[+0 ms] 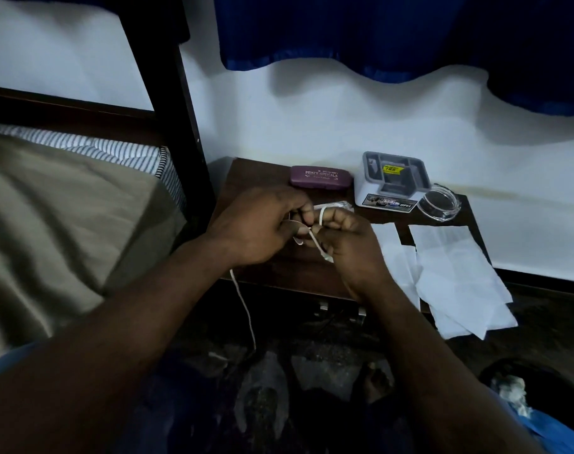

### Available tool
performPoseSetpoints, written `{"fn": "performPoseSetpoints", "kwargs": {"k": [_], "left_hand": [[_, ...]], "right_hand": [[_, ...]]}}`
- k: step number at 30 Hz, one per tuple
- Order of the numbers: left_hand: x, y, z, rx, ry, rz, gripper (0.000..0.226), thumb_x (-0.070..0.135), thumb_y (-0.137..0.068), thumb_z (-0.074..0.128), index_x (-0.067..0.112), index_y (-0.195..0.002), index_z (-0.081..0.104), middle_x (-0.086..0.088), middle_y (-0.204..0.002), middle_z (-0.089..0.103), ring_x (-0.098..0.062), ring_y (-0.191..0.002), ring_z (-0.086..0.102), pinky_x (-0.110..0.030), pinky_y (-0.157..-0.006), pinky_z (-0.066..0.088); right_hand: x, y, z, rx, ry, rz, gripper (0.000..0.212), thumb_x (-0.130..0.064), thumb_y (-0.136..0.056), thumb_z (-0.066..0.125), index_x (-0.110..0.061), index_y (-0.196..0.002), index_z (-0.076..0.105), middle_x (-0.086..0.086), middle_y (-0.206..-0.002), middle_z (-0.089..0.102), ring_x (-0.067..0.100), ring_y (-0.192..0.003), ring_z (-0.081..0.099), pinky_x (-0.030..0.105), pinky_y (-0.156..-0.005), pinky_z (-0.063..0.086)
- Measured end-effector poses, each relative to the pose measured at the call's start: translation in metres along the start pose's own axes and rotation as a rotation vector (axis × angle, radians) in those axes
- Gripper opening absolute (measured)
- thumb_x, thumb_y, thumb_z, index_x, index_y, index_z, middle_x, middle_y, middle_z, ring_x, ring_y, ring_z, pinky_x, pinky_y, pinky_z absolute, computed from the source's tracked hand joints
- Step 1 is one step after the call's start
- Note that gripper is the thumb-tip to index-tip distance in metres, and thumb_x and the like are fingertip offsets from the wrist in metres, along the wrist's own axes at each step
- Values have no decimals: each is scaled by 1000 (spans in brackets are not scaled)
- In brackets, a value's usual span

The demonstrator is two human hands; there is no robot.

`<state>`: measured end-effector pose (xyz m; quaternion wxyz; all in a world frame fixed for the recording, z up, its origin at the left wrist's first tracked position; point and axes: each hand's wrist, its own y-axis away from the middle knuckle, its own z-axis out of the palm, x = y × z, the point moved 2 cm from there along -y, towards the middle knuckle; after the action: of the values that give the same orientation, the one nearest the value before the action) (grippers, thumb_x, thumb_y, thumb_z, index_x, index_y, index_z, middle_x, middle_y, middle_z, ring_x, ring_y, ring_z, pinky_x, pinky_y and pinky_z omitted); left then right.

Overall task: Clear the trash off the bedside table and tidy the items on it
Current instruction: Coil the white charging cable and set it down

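Over the dark wooden bedside table [243,178] both my hands work a thin white cable [244,306]. My right hand [347,244] has the cable looped around a finger, with a plug end hanging below it. My left hand [262,224] pinches the cable close beside the right one, and the loose tail drops past the table's front edge toward the floor. Behind my hands lie a purple glasses case [320,176], a white and grey organiser box [390,181] and a clear glass ashtray [439,203]. White paper sheets [455,273] overhang the table's right front corner.
A bed with an olive cover [66,217] and a dark frame post [177,126] stands left of the table. A blue curtain [377,31] hangs on the white wall. A dark bin with crumpled trash [511,388] sits on the floor at lower right.
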<state>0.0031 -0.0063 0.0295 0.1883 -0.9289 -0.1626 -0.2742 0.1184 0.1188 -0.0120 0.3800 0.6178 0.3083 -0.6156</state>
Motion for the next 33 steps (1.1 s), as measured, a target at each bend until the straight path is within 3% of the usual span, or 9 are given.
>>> {"fn": "performPoseSetpoints", "kwargs": {"k": [2,4,7,10,15,22,27,31,33], "left_hand": [[-2,0,-1,18,-30,23,20,11,-86,76,27,-97,73,18,-91,63,0,-85,57,-25,-79,48],[-2,0,0,43,-31,38,18,12,-87,76,25,-98,73,19,-91,60,0,-88,57,-21,-80,47],[-3,-1,1,83,1,39,17,12,-87,78,25,-98,74,18,-94,60,-3,-90,60,-22,-82,49],[-6,-2,0,96,29,30,14,13,-86,77,24,-94,74,13,-94,64,-5,-89,63,-30,-82,52],[-6,-1,0,78,-7,93,17,12,-88,74,25,-97,77,11,-94,70,-6,-90,65,-31,-82,53],[-7,-2,3,81,43,133,10,16,-94,73,20,-101,78,8,-94,72,-6,-91,66,-29,-81,52],[-14,-1,12,-90,251,-36,6,21,-98,69,20,-96,75,13,-86,73,-2,-87,69,-21,-78,51],[-12,-3,14,-137,586,-224,15,13,-100,65,-1,-100,71,1,-80,72,-12,-74,64,-24,-73,52],[-11,-4,14,-138,757,-322,17,14,-101,63,-2,-99,68,0,-76,68,-11,-70,61,-25,-69,51]], "right_hand": [[3,-1,1,-32,-43,52,24,6,-92,53,-8,-97,72,9,-90,80,21,-81,75,37,-81,59],[0,0,3,-41,-107,94,28,11,-95,46,-5,-96,69,7,-83,78,18,-71,73,31,-73,56],[-5,3,5,-57,-214,138,19,-1,-95,47,-2,-96,66,7,-79,75,17,-64,69,27,-63,52],[-6,5,10,-87,-183,182,30,-20,-108,46,-3,-99,69,14,-82,72,17,-64,66,25,-61,49],[-9,9,7,-119,-91,207,24,-17,-106,53,-4,-96,71,10,-76,73,15,-59,63,23,-58,47],[-19,14,-1,-230,-43,287,35,-33,-106,52,-5,-92,67,3,-65,60,12,-52,52,20,-50,39],[-17,15,-4,-267,-41,367,36,-35,-107,51,-9,-87,65,2,-64,55,10,-50,44,20,-49,32],[-22,16,-5,-321,-254,396,30,-30,-103,53,-7,-90,67,4,-71,62,12,-55,54,20,-52,45],[-24,16,-3,-320,-377,387,31,-27,-104,50,-6,-89,68,5,-73,65,12,-59,60,21,-55,51]]}}
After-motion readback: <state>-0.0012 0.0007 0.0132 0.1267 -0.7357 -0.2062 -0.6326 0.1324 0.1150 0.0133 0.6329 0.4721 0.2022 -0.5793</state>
